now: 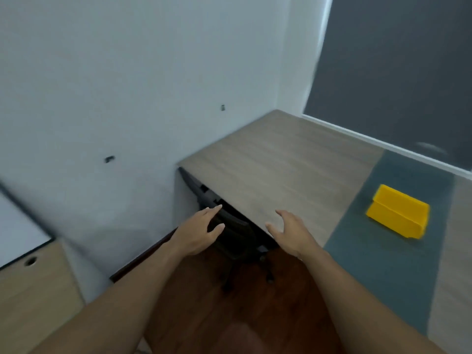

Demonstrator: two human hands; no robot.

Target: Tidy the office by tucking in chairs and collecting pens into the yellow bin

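A black office chair [236,235] stands pushed in under the wooden desk [281,162], with only its backrest and wheeled base showing. My left hand [198,232] hovers over the left side of the backrest, fingers apart. Over the desk's front edge, my right hand [291,232] is also spread and holds nothing. The yellow bin [398,212] sits on the grey-green strip of the desk at the right. No pens are visible.
A white wall runs along the left of the desk. A dark board [398,72] with a white frame stands behind the desk. A light wooden cabinet [33,290] with a white top is at the lower left. The floor is dark wood.
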